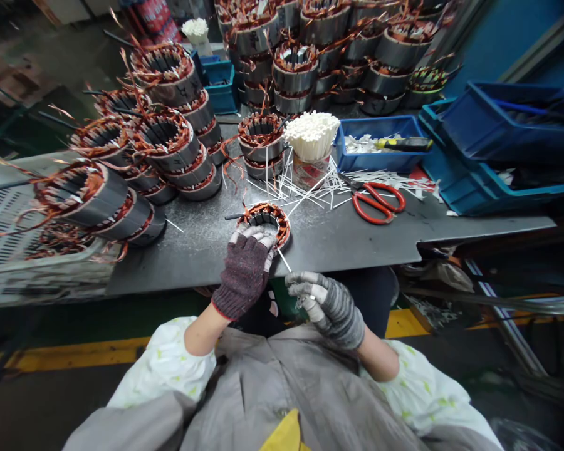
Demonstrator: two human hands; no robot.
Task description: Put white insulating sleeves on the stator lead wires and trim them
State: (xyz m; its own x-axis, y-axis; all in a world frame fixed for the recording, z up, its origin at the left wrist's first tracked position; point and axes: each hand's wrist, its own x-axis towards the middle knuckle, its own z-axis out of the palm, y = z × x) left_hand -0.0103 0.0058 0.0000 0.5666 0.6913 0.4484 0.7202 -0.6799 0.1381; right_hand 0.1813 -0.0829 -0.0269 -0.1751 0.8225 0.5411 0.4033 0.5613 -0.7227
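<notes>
A copper-wound motor stator (pixel 282 228) lies near the bench's front edge, its ring opening facing up. My left hand (pixel 247 266), in a dark maroon glove with pale fingertips, grips its near left side and hides part of the ring. My right hand (pixel 326 304), in a grey striped glove, is just in front of the bench edge, fingers pinched on a thin white stick (pixel 284 260). The stick's far end reaches the stator's near right rim. Another white stick (pixel 308 196) slants up from the stator's right side.
Stacked stators (pixel 167 141) stand at left, more (pixel 296 69) at back. A tub of white sticks (pixel 313 141) stands behind loose sticks. Red-handled scissors (pixel 378 203) lie right, near a blue bin (pixel 380 153) with a yellow-black cutter (pixel 404 144). Teal bins (pixel 512 188) flank the right.
</notes>
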